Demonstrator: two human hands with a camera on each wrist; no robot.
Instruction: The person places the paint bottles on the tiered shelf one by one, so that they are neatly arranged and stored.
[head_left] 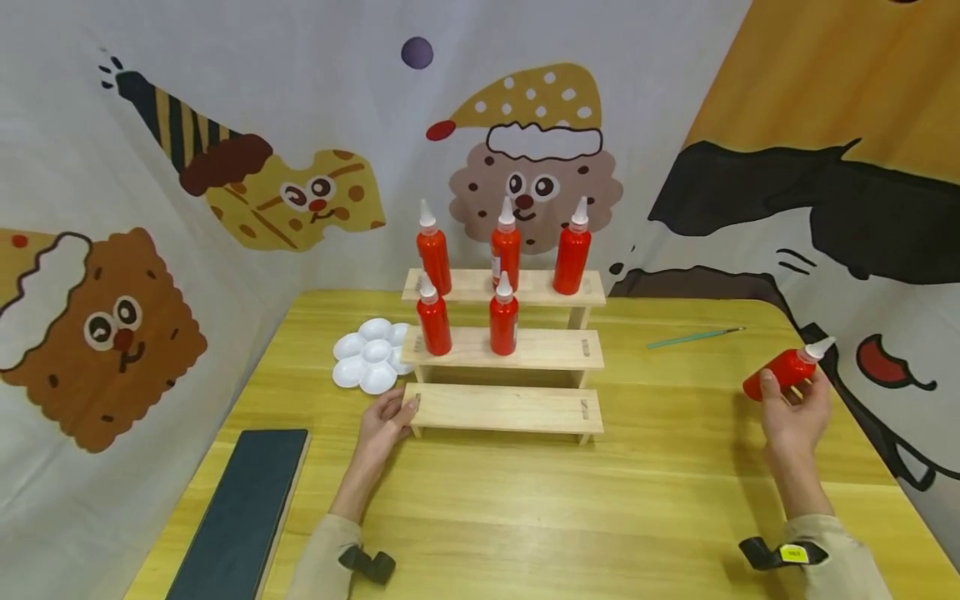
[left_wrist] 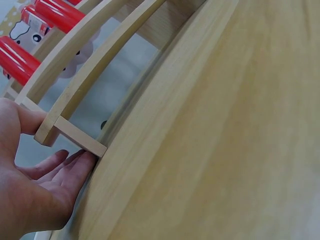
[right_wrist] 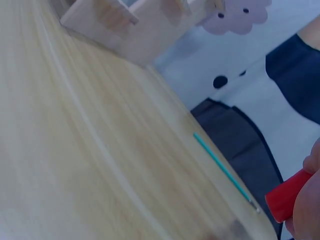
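A wooden three-tier rack (head_left: 510, 407) stands mid-table. My left hand (head_left: 384, 423) holds the left end of its lowest step, the thumb at the board's end and the other fingers by the side leg, as the left wrist view shows. Out at the right, my right hand (head_left: 798, 417) grips a red squeeze bottle (head_left: 783, 372) above the table, tilted with its white nozzle up to the right. Only the bottle's red base (right_wrist: 285, 197) shows in the right wrist view. Three similar bottles (head_left: 573, 262) stand on the top tier and two more (head_left: 503, 325) on the middle one.
A white flower-shaped paint palette (head_left: 375, 352) lies left of the rack, partly behind it. A dark flat board (head_left: 243, 508) is at the table's left edge. Toward the back right lies a thin green paintbrush (head_left: 693, 338). A cartoon-printed cloth (head_left: 315, 50) hangs behind the table.
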